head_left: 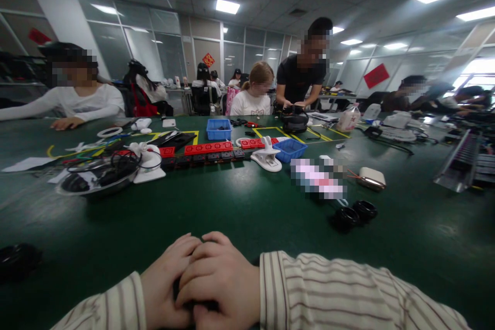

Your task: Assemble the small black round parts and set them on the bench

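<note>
My left hand (160, 283) and my right hand (222, 281) rest together on the green table (247, 216) at the near edge, both in striped sleeves. The right hand lies over the left, and the fingers of both are curled closed. A small dark patch shows between the palms; I cannot make out what it is. Nearest on the table are two black rings (353, 214), off to the right and apart from my hands.
Further back lie red power strips (209, 148), a white clip (266, 157), two blue baskets (218, 129) (290, 149), a metal bowl of black cables (98, 175) and a small white case (371, 178). A black object (17, 260) sits near left. Several people work at the far side.
</note>
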Demonstrator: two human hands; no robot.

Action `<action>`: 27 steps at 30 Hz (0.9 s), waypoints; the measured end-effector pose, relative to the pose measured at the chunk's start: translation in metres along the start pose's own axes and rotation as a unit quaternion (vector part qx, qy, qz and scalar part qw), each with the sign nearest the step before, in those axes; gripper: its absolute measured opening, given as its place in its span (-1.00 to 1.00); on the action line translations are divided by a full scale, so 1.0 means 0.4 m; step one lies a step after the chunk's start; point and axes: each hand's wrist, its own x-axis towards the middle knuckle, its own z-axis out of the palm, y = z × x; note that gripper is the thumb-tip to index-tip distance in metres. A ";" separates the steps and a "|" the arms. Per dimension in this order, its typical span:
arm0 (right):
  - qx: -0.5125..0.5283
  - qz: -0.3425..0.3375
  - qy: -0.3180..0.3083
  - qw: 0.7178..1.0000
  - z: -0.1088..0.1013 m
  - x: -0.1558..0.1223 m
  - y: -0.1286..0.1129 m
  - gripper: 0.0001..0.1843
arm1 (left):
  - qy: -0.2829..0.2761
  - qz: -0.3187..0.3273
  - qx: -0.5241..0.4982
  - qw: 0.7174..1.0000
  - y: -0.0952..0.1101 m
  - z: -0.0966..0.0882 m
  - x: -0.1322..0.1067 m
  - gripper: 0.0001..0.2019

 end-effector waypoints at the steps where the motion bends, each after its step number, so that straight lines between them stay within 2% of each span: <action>1: 0.002 -0.029 -0.003 1.000 -0.001 -0.002 0.001 -0.89 | 0.002 0.004 -0.002 1.000 -0.004 0.000 -0.001 -0.56; 4: 0.003 -0.087 0.006 0.996 0.000 -0.008 0.002 -0.90 | 0.003 0.008 -0.016 1.000 -0.015 -0.001 -0.004 -0.37; 6: 0.001 -0.086 0.025 0.996 0.002 -0.010 0.000 -0.85 | -0.004 0.015 -0.022 1.000 -0.017 -0.002 -0.005 -0.27; 10: -0.011 0.013 0.085 0.996 0.015 -0.008 -0.001 -0.62 | -0.004 0.028 0.000 1.000 -0.004 -0.003 -0.005 -0.19; 14: -0.033 0.093 0.129 0.987 0.037 -0.005 0.008 -0.48 | -0.003 -0.001 -0.004 1.000 0.011 -0.004 -0.004 -0.19; 18: -0.056 0.102 0.097 0.989 0.037 -0.005 0.010 -0.54 | -0.001 0.000 -0.010 1.000 0.015 -0.008 -0.001 -0.43; 21: -0.048 0.093 0.058 0.993 0.024 -0.003 0.005 -0.64 | 0.000 0.019 -0.008 1.000 0.016 -0.011 0.003 -0.48; 25: -0.013 0.034 0.030 0.999 0.008 0.001 0.000 -0.81 | 0.006 0.041 0.001 0.999 0.018 -0.011 0.008 -0.60; 27: -0.003 -0.012 0.014 1.000 0.004 0.002 -0.001 -0.87 | 0.009 0.044 -0.006 0.999 0.015 -0.009 0.007 -0.57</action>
